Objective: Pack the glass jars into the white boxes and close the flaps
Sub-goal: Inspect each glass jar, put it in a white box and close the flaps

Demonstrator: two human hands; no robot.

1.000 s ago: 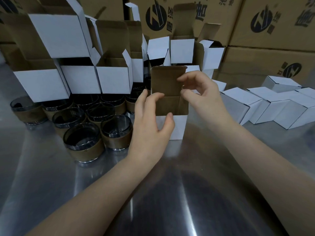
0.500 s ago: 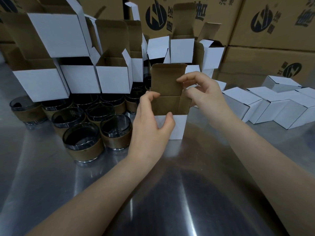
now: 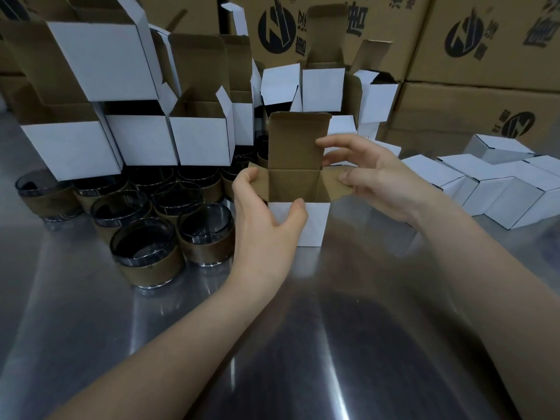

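Side flaps [image 3: 261,181] now splay outward; left hand [image 3: 266,225] grips the white box [image 3: 315,227], right hand [image 3: 374,184] pinches its right flap [image 3: 329,185]. Keep the mouth square for a glass jar [image 3: 206,234].

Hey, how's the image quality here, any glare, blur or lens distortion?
Head view: dim overall, with streaky glare on the steel table; same view, the wide-angle lens bows the edges; the white box held by the left hand and right hand is sharp.

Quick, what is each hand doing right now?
Left hand: closed, holding the open white box by its left side.
Right hand: closed, pinching the box's right side flap.
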